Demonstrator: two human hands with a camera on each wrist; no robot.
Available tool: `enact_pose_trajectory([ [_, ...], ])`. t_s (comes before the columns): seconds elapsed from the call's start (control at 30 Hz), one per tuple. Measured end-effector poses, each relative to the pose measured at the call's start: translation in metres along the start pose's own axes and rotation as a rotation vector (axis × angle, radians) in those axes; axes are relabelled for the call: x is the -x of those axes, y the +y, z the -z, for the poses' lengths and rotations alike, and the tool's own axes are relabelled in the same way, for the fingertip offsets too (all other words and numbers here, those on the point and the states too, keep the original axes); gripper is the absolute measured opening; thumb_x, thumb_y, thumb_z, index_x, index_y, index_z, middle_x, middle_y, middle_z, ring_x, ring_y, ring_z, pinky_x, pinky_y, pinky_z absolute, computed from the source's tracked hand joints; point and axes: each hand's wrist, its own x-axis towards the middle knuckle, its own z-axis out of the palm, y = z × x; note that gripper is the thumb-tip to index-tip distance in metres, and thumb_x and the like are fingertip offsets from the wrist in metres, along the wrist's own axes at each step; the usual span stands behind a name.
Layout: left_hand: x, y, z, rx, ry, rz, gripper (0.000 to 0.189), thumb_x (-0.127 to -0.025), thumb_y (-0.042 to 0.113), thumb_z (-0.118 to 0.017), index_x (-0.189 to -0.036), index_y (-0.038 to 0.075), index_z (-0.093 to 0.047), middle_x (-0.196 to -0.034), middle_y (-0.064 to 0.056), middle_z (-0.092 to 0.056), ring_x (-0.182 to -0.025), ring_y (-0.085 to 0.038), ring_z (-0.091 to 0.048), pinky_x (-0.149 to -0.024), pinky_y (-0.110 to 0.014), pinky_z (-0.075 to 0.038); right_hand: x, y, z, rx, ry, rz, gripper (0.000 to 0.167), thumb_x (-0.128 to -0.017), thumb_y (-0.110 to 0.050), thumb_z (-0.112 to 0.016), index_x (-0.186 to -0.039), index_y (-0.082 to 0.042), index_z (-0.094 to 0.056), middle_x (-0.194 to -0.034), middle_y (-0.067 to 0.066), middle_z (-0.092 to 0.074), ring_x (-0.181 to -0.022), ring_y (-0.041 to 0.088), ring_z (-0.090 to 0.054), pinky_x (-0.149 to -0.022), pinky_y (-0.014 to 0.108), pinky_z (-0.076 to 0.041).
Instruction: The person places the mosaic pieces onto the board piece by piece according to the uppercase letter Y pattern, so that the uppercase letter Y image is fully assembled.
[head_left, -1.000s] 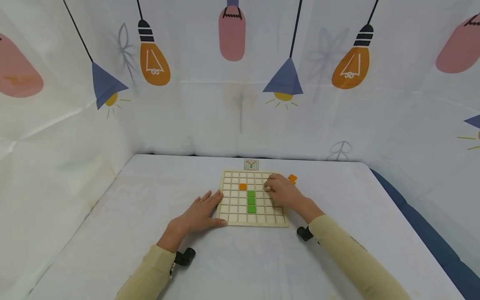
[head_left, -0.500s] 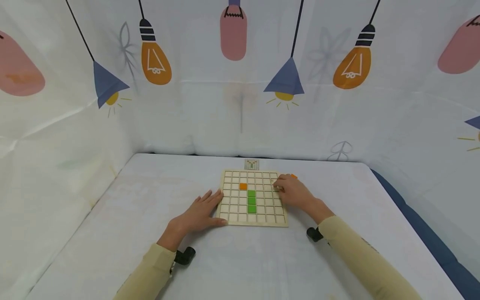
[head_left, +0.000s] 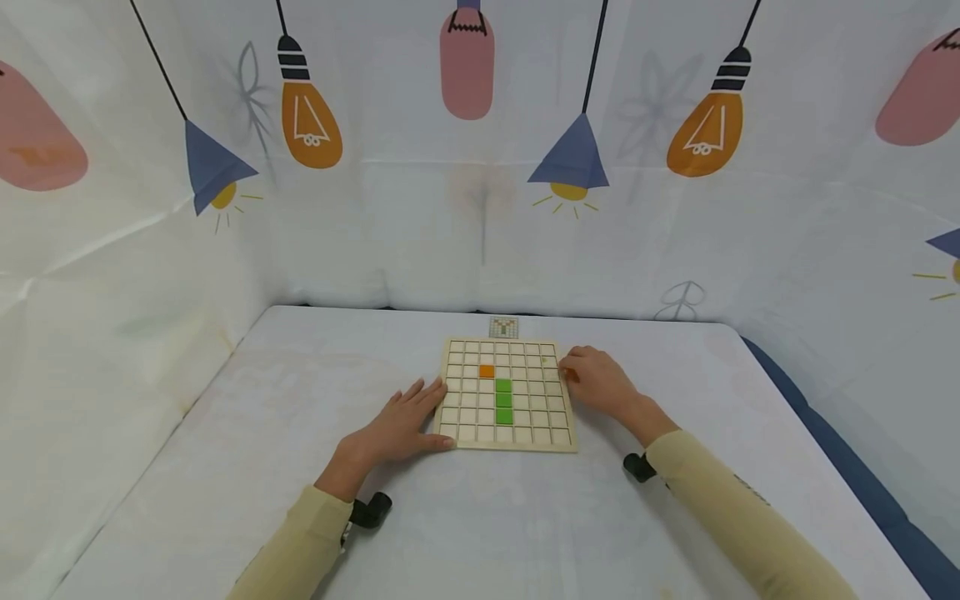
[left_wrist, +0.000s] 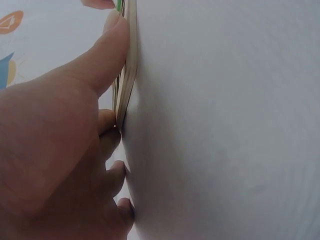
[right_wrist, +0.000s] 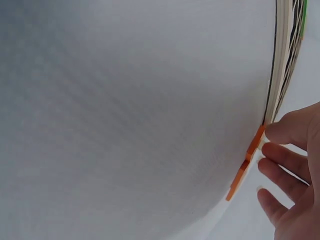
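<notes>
My left hand [head_left: 401, 423] lies with straight, spread fingers along the left edge of a wooden grid board [head_left: 467, 434]. Its thumb [left_wrist: 114, 37] rests at the board's near corner in the left wrist view. One orange tile [head_left: 487, 372] and a column of three green tiles [head_left: 504, 402] sit in squares of the grid. My right hand [head_left: 598, 382] is just off the board's right edge. In the right wrist view, its loosely bent fingers [right_wrist: 286, 181] reach over orange tiles [right_wrist: 243, 170] lying on the table, thumb close beside them. These loose tiles are hidden under the hand from above.
Behind the board lies a small patterned card [head_left: 504, 327]. Everything stands on a white table [head_left: 480, 525], with a white curtain [head_left: 420, 225] printed with lamps and bulbs behind it. A dark blue piece of cloth [head_left: 847, 475] shows past the table's right edge.
My right hand has moved right, from over the board's upper right squares to the loose orange tiles beside it, covering them. The left hand has stayed in place.
</notes>
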Motion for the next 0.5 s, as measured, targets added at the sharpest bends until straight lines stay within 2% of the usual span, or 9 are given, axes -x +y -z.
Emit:
enact_pose_trajectory([
  [0.13,0.0,-0.0007,0.0001,0.0,0.001,0.001,0.093,-0.091,0.056,-0.064,-0.16,0.013,-0.021,-0.168,-0.004,-0.016,-0.156,-0.036,-0.008,-0.123,-0.062,-0.012,0.0005,0.0032,-0.0016,0.047,-0.016,-0.035,0.018,-0.088,-0.008,-0.071,-0.105,-0.009,-0.075,-0.097,0.003,-0.068,-0.087,0.02,-0.06,-0.08,0.039,-0.053],
  [0.33,-0.0003,-0.0001,0.0005,0.017,-0.001,-0.007,0.093,-0.09,0.057,-0.065,-0.16,0.012,-0.022,-0.168,-0.006,-0.017,-0.156,-0.037,-0.009,-0.123,-0.062,-0.012,0.0012,0.0056,-0.0027,0.063,-0.024,-0.06,0.009,-0.086,-0.006,-0.072,-0.094,-0.011,-0.073,-0.089,0.002,-0.066,-0.081,0.02,-0.056,-0.077,0.038,-0.051],
  [0.5,0.0001,-0.0006,0.0007,0.013,-0.005,0.001,0.093,-0.09,0.057,-0.064,-0.16,0.013,-0.021,-0.168,-0.004,-0.016,-0.156,-0.035,-0.008,-0.123,-0.061,-0.011,0.0009,0.005,-0.0029,0.073,-0.018,-0.051,0.007,-0.087,-0.006,-0.072,-0.092,-0.011,-0.072,-0.09,0.003,-0.067,-0.084,0.022,-0.059,-0.083,0.043,-0.052],
])
